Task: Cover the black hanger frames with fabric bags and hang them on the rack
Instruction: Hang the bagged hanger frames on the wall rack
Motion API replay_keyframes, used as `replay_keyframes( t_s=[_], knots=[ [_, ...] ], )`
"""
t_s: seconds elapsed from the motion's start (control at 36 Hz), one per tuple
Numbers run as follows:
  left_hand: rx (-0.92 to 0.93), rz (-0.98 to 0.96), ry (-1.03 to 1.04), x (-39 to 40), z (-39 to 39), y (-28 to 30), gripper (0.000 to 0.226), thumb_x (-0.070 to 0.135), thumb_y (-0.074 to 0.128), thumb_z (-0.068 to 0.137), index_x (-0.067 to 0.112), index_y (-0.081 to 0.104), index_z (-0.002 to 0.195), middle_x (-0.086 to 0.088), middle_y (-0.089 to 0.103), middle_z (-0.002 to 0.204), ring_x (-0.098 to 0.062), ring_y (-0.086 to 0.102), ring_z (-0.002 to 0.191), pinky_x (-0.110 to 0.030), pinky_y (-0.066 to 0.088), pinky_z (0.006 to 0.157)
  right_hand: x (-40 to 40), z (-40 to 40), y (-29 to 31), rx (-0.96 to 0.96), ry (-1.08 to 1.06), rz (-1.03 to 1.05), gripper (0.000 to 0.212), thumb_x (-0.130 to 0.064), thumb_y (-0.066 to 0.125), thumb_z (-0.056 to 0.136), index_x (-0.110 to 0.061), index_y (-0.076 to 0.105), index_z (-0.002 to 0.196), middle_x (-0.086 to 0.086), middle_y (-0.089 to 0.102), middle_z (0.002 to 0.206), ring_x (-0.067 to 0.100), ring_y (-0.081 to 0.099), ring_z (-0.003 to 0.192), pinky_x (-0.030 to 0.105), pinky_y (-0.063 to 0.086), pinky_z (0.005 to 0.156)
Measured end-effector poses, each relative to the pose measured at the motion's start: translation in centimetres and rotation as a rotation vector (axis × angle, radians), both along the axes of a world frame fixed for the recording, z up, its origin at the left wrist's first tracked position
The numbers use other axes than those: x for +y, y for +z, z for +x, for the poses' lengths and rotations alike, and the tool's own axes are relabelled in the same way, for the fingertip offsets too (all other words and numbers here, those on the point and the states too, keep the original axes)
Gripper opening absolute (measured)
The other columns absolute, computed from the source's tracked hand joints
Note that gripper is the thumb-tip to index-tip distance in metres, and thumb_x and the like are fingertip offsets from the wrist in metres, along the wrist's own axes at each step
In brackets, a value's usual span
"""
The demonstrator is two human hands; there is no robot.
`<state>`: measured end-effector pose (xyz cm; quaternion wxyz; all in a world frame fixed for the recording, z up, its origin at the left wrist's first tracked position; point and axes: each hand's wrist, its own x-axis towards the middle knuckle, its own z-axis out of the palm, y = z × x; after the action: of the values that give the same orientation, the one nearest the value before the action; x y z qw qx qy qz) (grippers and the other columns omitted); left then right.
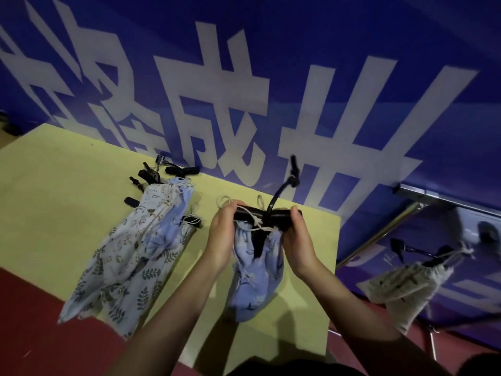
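Most of the black plastic hanger frame (267, 214) sits hidden inside the light blue fabric bag (254, 278). At nine o'clock, the heap of loose black hanger frames (151, 176) is partly buried under patterned white-and-blue fabric bags (130, 253). The yellow tabletop (54, 202) runs off the left edge.

So there's a flat pale-yellow rectangular tabletop (67, 191) pushed up against a blue wall. On it lies a heap of leaf-print white and blue fabric bags (127, 256). Just behind that heap, toward the wall, sits a jumble of black plastic hanger frames (151, 175), partly tucked under the bags' top ends.
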<state>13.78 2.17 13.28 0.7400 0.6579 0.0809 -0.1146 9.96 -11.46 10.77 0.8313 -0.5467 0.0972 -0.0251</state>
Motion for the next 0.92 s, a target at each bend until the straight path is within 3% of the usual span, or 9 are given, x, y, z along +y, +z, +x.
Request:
replay_keyframes(
  t_s=[0.08, 0.14, 0.25, 0.42, 0.5, 0.64, 0.81, 0.86, 0.92],
  knots=[
    [-0.113, 0.001, 0.057, 0.5, -0.1, 0.3, 0.028, 0.012, 0.036, 0.100, 0.007, 0.056, 0.080, -0.004, 0.062, 0.077, -0.012, 0.061, 0.073, -0.023, 0.047, 0.071, -0.4, -0.8, 0.4, -0.027, 0.092, -0.008, 0.068, -0.077, 0.063, 0.067, -0.011, 0.069, 0.083, 0.005, 0.067, 0.084, 0.015, 0.063, 0.085, 0.022, 0.049, 0.078],
    [-0.111, -0.044, 0.097, 0.7, 0.1, 0.1, 0.029, 0.008, 0.034, 0.098, 0.011, 0.049, 0.074, -0.001, 0.058, 0.069, -0.021, 0.057, 0.074, -0.029, 0.046, 0.075, -0.5, -1.0, 0.8, -0.019, 0.177, 0.042, 0.073, -0.078, 0.051, 0.074, -0.007, 0.066, 0.081, 0.011, 0.065, 0.088, 0.021, 0.061, 0.087, 0.026, 0.050, 0.080],
    [-0.091, -0.032, 0.169, 1.1, 0.2, -0.1, 0.031, 0.012, 0.034, 0.100, 0.015, 0.048, 0.073, 0.006, 0.058, 0.061, -0.018, 0.051, 0.066, -0.032, 0.041, 0.073, -0.6, -0.9, 2.0, 0.115, 0.220, 0.163, 0.056, -0.053, 0.039, 0.093, -0.002, 0.062, 0.091, 0.018, 0.066, 0.097, 0.029, 0.062, 0.094, 0.038, 0.045, 0.092],
    [-0.080, 0.034, 0.207, 1.1, -0.4, 0.2, 0.033, 0.022, 0.036, 0.102, 0.018, 0.049, 0.072, 0.006, 0.059, 0.066, -0.012, 0.050, 0.062, -0.028, 0.039, 0.063, -0.4, -0.3, 3.2, 0.180, 0.206, 0.243, 0.020, -0.026, 0.048, 0.096, -0.009, 0.059, 0.093, 0.008, 0.065, 0.087, 0.024, 0.057, 0.084, 0.032, 0.046, 0.077],
    [-0.090, 0.099, 0.252, 1.3, -0.5, 0.2, 0.036, 0.024, 0.035, 0.103, 0.017, 0.048, 0.070, 0.002, 0.056, 0.074, -0.014, 0.049, 0.067, -0.031, 0.038, 0.068, -0.7, 0.2, 4.1, 0.095, 0.164, 0.071, 0.015, -0.013, 0.051, 0.096, -0.011, 0.058, 0.082, 0.003, 0.055, 0.073, 0.016, 0.051, 0.068, 0.027, 0.039, 0.068],
    [-0.113, 0.201, 0.305, 1.5, 0.0, -0.1, 0.035, 0.025, 0.033, 0.104, 0.018, 0.048, 0.073, 0.001, 0.052, 0.079, -0.015, 0.048, 0.075, -0.031, 0.037, 0.077, -2.0, 1.2, 6.3, 0.026, 0.137, -0.136, 0.014, -0.002, 0.054, 0.093, -0.010, 0.065, 0.090, -0.003, 0.054, 0.063, 0.013, 0.051, 0.058, 0.024, 0.046, 0.064],
    [-0.179, 0.286, 0.250, 0.4, -0.3, 0.8, 0.028, 0.019, 0.031, 0.105, 0.006, 0.049, 0.088, 0.006, 0.045, 0.078, 0.000, 0.042, 0.072, -0.002, 0.032, 0.060, -3.1, 1.9, 8.8, -0.039, 0.208, -0.341, 0.013, -0.004, 0.056, 0.093, -0.013, 0.066, 0.092, 0.001, 0.056, 0.070, 0.011, 0.050, 0.061, 0.021, 0.045, 0.062],
    [-0.162, 0.286, 0.208, -0.1, -0.7, 1.3, 0.027, 0.021, 0.033, 0.105, 0.005, 0.051, 0.093, 0.009, 0.047, 0.082, 0.003, 0.043, 0.075, -0.011, 0.037, 0.067, -3.0, 1.7, 9.1, -0.098, 0.245, -0.480, 0.008, -0.010, 0.060, 0.092, -0.016, 0.066, 0.091, 0.003, 0.058, 0.075, 0.011, 0.051, 0.066, 0.021, 0.044, 0.065],
    [-0.149, 0.243, 0.162, -0.6, -1.0, 1.8, 0.026, 0.023, 0.035, 0.104, 0.006, 0.052, 0.093, 0.008, 0.049, 0.085, -0.005, 0.047, 0.082, -0.026, 0.036, 0.073, -2.6, 1.5, 9.1, -0.163, 0.292, -0.617, 0.003, -0.014, 0.065, 0.090, -0.016, 0.067, 0.092, 0.006, 0.058, 0.080, 0.013, 0.053, 0.073, 0.023, 0.044, 0.071]
  ],
)
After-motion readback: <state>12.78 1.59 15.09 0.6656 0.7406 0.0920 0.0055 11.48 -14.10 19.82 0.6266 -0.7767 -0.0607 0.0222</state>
